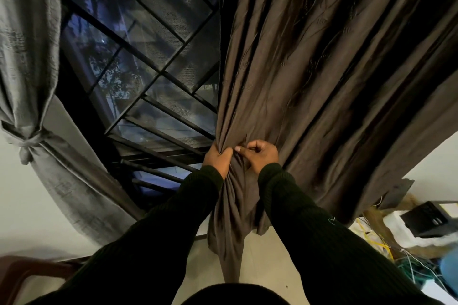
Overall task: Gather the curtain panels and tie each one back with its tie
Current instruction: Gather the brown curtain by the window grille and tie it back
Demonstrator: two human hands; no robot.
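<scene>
You stand on a pale floor (pixel 267 267). To your right, a tangle of yellow and green wires (pixel 386 252) lies on it beside a black box (pixel 428 220); a reddish-brown chair (pixel 22 272) sits at lower left.

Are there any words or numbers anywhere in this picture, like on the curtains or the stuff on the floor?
None: no word, label, brand or number can be read.
Brown curtain, gripped by the left hand and right hand: only a stitched pattern, no letters.
Grey curtain and its tie: plain.
Black box by the wires: nothing legible shows.
</scene>
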